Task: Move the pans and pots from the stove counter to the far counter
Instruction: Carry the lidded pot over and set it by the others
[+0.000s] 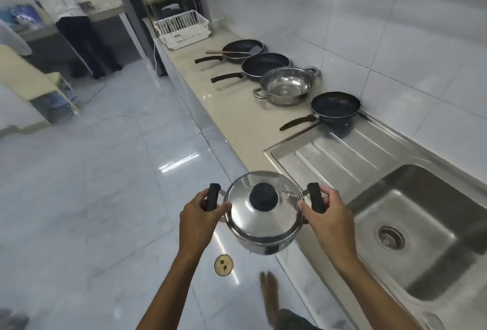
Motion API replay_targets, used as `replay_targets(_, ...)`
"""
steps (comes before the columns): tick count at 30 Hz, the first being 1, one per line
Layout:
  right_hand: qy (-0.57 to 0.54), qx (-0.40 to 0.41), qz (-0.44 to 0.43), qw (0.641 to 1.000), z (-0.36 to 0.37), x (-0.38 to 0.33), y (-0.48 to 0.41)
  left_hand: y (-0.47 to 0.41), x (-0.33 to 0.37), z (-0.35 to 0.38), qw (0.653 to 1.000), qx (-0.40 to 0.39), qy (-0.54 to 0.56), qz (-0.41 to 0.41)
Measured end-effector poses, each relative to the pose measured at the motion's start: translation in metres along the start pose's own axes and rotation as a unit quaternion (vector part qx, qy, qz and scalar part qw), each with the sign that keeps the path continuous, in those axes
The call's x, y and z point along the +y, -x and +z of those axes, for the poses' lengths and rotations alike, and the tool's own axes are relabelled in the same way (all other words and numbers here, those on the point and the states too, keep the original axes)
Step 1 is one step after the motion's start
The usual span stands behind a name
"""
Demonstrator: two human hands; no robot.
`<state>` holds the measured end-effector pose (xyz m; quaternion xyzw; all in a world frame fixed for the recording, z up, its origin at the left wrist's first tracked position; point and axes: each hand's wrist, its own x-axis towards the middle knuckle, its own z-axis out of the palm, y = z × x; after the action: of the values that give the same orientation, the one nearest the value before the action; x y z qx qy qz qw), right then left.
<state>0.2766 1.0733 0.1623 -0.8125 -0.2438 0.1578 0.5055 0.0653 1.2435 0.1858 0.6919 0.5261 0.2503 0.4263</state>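
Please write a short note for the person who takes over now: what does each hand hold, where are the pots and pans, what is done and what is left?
Left hand grips the left black handle, right hand the right one, of the lidded steel pot, carried in the air over the floor beside the sink.
On the counter ahead, apart from each other: three black frying pans, the farthest with a spatula in it, and an open steel pot.
Done: those four appear placed.
Left: set this pot down on the counter. The stove is not in view, so I cannot tell if more remain.
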Motion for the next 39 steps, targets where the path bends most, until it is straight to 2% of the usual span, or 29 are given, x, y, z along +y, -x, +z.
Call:
replay_targets(11, 0.04, 0.037, 0.054, 0.997, 0.137, -0.043, -0.227, -0.3, 0.032, 0.031, 0.996, -0.067, -0.062, 0.002)
replay_targets(18, 0.068, 0.083, 0.098, 0.989, 0.192, -0.059, -0.315, -0.439, 0.047, 0.061, 0.986, -0.13, -0.088, 0.052)
replay_targets(22, 0.066, 0.139, 0.139, 0.978, 0.221, -0.058, -0.349, -0.511, 0.047, 0.086, 0.974, -0.183, -0.103, 0.081)
replay_targets(30, 0.064, 0.247, 0.22, 0.942, 0.255, -0.064, -0.374, -0.595, 0.045, 0.118, 0.943, -0.292, -0.083, 0.138)
replay_targets(39, 0.073, 0.266, 0.265, 0.924, 0.264, -0.071, -0.386, -0.633, 0.043, 0.14, 0.925, -0.342, -0.068, 0.15)
